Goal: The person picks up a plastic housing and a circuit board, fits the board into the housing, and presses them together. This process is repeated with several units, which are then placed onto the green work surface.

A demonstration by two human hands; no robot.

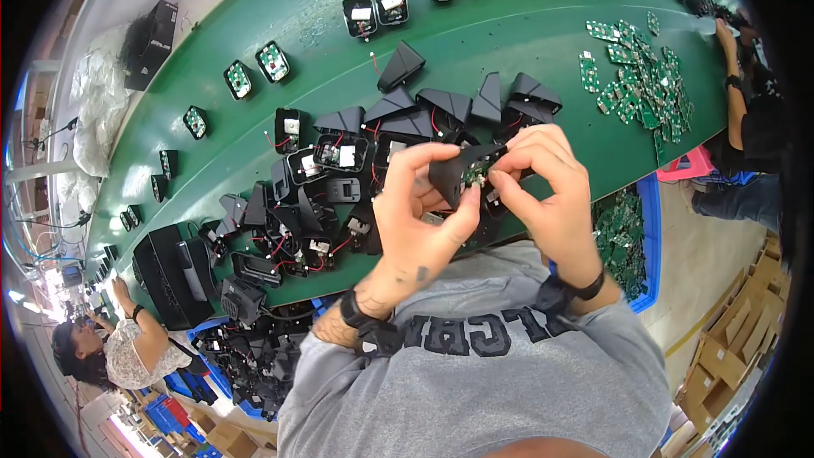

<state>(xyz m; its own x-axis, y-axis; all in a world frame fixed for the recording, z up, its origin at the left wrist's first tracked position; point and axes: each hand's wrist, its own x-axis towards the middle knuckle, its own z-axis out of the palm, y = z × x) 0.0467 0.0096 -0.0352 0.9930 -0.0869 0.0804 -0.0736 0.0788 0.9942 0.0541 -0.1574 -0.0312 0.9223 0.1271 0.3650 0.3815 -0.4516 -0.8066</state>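
- Fingers (424, 171) of the left hand (421, 219) pinch a black wedge-shaped housing (451, 176) at picture centre; the right hand (549, 195) presses a small green circuit board (476, 171) into it.
- Board looks partly seated; many open housings (339, 195) wait at nine o'clock on the green table (526, 42).
- White square labels (362, 13) mark finished units at twelve o'clock; brown cartons (729, 348) sit at four.
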